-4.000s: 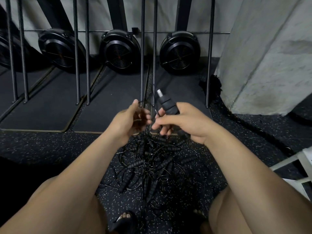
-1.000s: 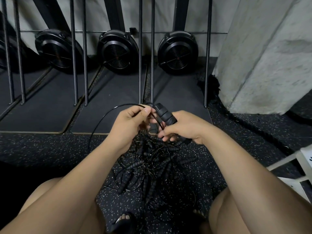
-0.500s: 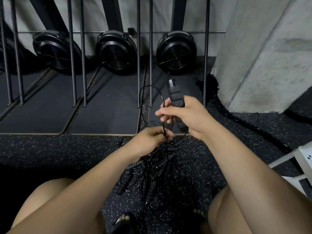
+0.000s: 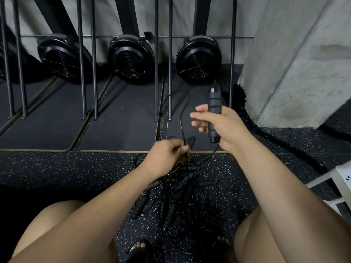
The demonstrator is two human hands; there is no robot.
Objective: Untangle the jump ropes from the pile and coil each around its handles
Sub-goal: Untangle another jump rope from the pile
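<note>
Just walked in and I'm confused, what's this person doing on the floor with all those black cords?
A person is untangling a pile of jump ropes on the speckled floor. The right hand holds one black handle upright above the pile; the left hand pinches a thin cord lower down. The rest lie tangled.

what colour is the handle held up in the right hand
Black, with a ribbed grip. The handle shows best in the head view.
</note>
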